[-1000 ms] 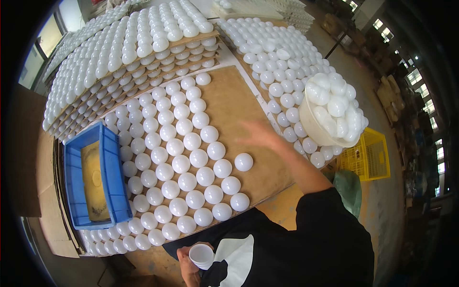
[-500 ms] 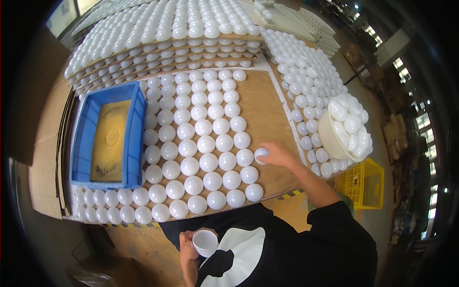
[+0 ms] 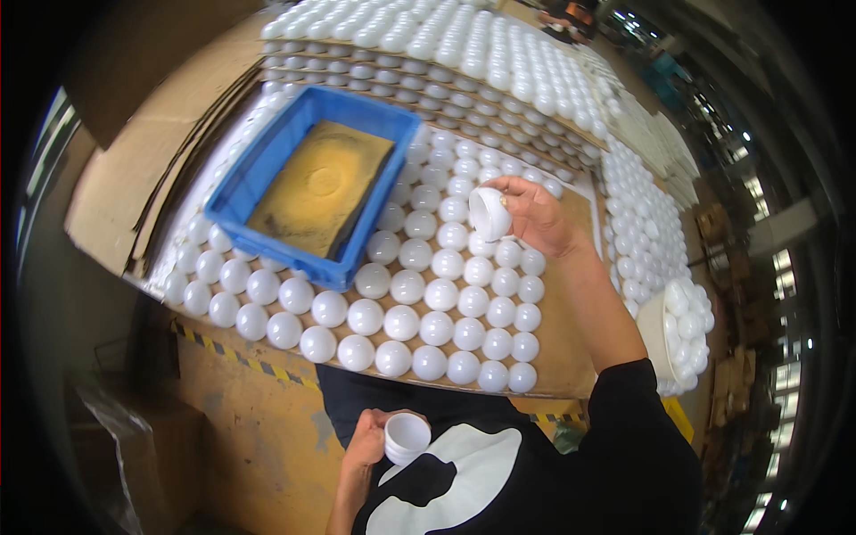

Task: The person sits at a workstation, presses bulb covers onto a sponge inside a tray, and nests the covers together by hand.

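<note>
My right hand [image 3: 539,218] is raised above the rows on the board, its fingers and thumb closed on a white hollow dome cover [image 3: 487,217]. The open rim of this cover faces left, toward the blue bin [image 3: 308,267]. Down in front of my body, my left hand [image 3: 364,439] grips a short stack of nested white dome covers [image 3: 407,435] with the opening upward. Rows of white dome covers [image 3: 441,294] stand round side up on the brown board [image 3: 566,343]. Inside the bin lies a yellow layer [image 3: 303,201] with dark edges and a round mark.
Layered boards of white covers [image 3: 428,67] are stacked at the back. At the right, a cream tub [image 3: 658,334] is heaped with covers, beside more covers [image 3: 637,214]. Cardboard sheets [image 3: 152,160] stand at the left. Another person [image 3: 571,20] is at the far back.
The view has swung left. My right hand has risen from the board beside the rows and moved toward the bin, a white cover in it. My left hand keeps its stack.
</note>
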Available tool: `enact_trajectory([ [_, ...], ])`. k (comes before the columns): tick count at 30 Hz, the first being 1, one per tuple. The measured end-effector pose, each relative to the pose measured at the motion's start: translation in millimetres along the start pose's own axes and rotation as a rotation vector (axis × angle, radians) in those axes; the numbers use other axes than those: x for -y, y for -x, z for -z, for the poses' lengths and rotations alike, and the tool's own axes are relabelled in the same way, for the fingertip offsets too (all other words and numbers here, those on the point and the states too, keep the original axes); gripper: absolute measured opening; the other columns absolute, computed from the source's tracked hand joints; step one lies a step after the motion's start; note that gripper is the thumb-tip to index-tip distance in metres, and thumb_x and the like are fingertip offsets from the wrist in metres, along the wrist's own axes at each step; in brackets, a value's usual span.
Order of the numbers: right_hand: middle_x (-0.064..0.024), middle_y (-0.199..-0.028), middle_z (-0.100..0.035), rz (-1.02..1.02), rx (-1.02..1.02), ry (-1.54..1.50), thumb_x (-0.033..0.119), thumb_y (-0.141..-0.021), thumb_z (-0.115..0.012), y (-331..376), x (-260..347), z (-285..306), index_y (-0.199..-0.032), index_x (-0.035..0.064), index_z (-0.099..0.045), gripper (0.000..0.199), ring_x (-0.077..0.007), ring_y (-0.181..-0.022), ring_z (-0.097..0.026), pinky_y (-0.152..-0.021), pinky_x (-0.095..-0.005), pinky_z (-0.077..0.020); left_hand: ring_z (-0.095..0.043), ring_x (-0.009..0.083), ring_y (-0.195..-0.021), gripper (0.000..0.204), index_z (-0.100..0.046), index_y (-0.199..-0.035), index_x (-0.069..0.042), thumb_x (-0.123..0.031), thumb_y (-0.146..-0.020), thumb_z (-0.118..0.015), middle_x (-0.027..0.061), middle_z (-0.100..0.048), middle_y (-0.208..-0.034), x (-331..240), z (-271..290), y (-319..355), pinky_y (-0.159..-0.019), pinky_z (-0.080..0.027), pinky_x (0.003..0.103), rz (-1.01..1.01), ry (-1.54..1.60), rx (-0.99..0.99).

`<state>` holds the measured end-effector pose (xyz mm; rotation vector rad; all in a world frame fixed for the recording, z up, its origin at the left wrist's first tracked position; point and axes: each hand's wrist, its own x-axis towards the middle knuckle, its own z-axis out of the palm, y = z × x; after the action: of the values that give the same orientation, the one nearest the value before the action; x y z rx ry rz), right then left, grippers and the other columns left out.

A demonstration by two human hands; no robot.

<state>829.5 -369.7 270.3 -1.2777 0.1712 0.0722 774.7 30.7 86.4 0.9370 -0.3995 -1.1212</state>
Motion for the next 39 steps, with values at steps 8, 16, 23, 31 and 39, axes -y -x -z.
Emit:
enact_trajectory([
  [8,-0.0195,-0.112,-0.067,0.185,0.031,1.248,0.03,-0.078,-0.074,-205,-8,-117,-0.119,-0.0019,-0.061,0.053,-0.0283,-0.103,-0.065,-0.087,-0.0364,-0.0521,-0.065,0.0208,-0.086,0.039,-0.068,-0.1,0.014,-0.011,-0.074,-0.051,0.0153,-0.071,-0.096,-4,-1,3,-0.082,-0.051,0.031,-0.028,0.026,-0.011],
  [16,-0.0239,-0.101,-0.068,0.258,0.109,1.657,0.025,-0.073,-0.072,-280,-81,-120,-0.097,-0.0017,-0.07,0.035,-0.0381,-0.098,-0.066,-0.087,-0.0418,-0.0531,-0.064,0.0217,-0.088,0.038,-0.067,-0.099,0.014,-0.008,-0.073,-0.05,0.0171,-0.07,-0.099,11,6,25,-0.082,-0.051,0.032,-0.114,0.211,-0.098],
  [23,-0.0217,-0.084,-0.07,0.349,0.005,1.79,0.015,-0.067,-0.069,-288,-105,-110,-0.08,0.0015,-0.071,0.018,-0.0375,-0.085,-0.068,-0.077,-0.0454,-0.0557,-0.066,0.0212,-0.079,0.039,-0.067,-0.092,0.016,-0.016,-0.073,-0.055,0.0167,-0.07,-0.091,-7,0,16,-0.074,-0.053,0.03,0.061,0.021,-0.152],
  [31,-0.0251,-0.101,-0.068,0.502,-0.307,0.963,0.033,-0.066,-0.076,-195,-17,-67,-0.105,-0.0028,-0.066,0.053,-0.0367,-0.094,-0.067,-0.083,-0.0424,-0.0534,-0.067,0.0218,-0.075,0.044,-0.068,-0.09,0.015,-0.025,-0.076,-0.054,0.018,-0.071,-0.09,-7,-14,5,-0.068,-0.053,0.029,0.078,-0.041,-0.124],
  [39,-0.0161,-0.107,-0.067,0.489,-0.771,0.778,0.027,-0.071,-0.079,-5,-38,147,-0.119,0.0003,-0.058,0.059,-0.025,-0.094,-0.065,-0.083,-0.0357,-0.0526,-0.067,0.0261,-0.075,0.037,-0.058,-0.09,0.011,-0.025,-0.085,-0.051,0.0237,-0.069,-0.092,-1,-38,-13,-0.068,-0.054,0.033,0.201,-0.221,-0.172],
])
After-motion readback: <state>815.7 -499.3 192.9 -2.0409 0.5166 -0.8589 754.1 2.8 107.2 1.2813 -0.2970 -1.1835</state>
